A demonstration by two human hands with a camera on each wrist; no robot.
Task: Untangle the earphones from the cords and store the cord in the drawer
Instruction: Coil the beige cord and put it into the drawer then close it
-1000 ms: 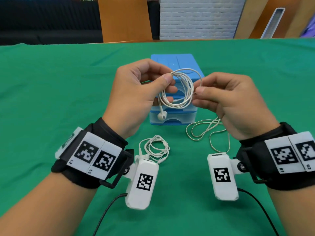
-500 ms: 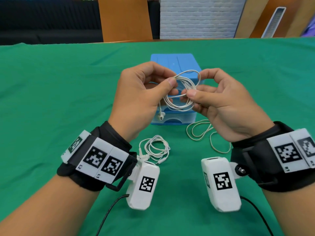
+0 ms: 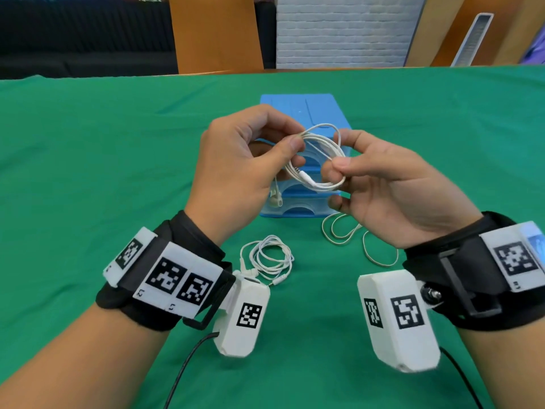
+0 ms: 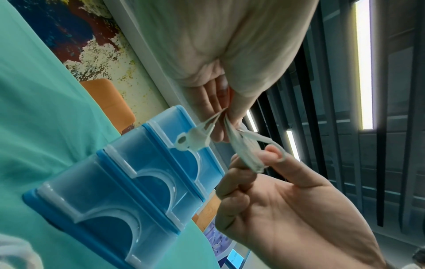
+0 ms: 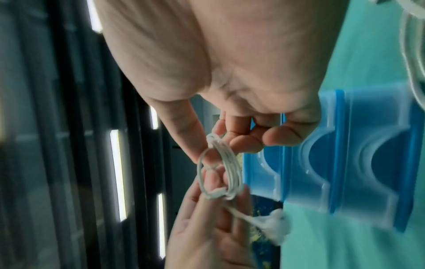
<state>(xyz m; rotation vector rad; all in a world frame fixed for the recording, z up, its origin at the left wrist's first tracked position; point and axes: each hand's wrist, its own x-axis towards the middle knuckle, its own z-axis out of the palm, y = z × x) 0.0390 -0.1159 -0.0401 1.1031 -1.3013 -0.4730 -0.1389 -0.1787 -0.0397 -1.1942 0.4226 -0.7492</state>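
Both hands hold a coiled white earphone cable in the air in front of the blue drawer unit. My left hand pinches the coil's upper left side between thumb and forefinger; an earbud dangles below it. My right hand pinches the coil's right side, palm turned up. The jack plug lies across the loop. In the left wrist view the earbud hangs before the translucent drawers. The right wrist view shows the coil between both hands' fingertips.
A second coiled white earphone set lies on the green tablecloth near my left wrist. A loose cream cord lies in loops under my right hand, in front of the drawer unit. All three drawers look closed.
My right hand has rolled palm-up and shifted its pinch lower on the coil. The left hand has lifted slightly, and the coil has turned so the jack plug shows.
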